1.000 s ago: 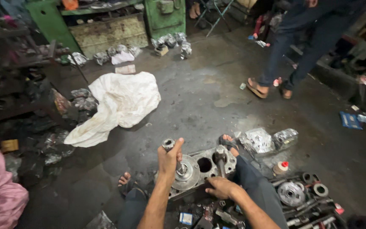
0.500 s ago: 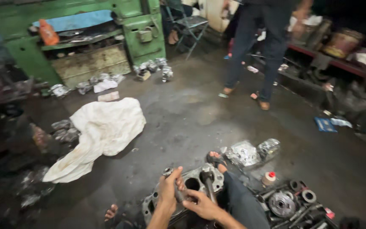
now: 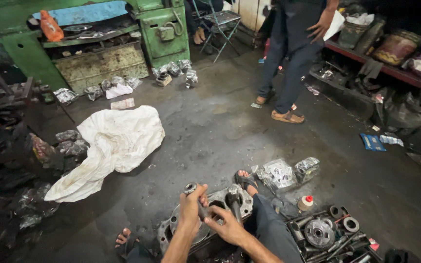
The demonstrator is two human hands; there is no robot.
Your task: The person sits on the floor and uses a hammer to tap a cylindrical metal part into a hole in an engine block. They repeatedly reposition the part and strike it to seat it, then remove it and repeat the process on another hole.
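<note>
I sit on the workshop floor with a grey metal engine casing (image 3: 220,199) between my feet. My left hand (image 3: 192,207) is closed around a short metal shaft (image 3: 191,189) that stands up out of the casing. My right hand (image 3: 225,225) is next to it, fingers wrapped on the lower part of the same shaft. A second upright shaft (image 3: 234,198) rises from the casing just right of my hands.
A tray of gears and metal parts (image 3: 325,234) and a small red-capped bottle (image 3: 306,202) lie at my right. Plastic-wrapped parts (image 3: 281,173) are ahead, a white sack (image 3: 113,143) at the left, a green machine (image 3: 98,44) behind. Another person (image 3: 293,53) stands at the back right.
The camera has tilted up, so the casing and my hands sit lower in view. My right hand has moved from the right shaft over to the shaft my left hand holds.
</note>
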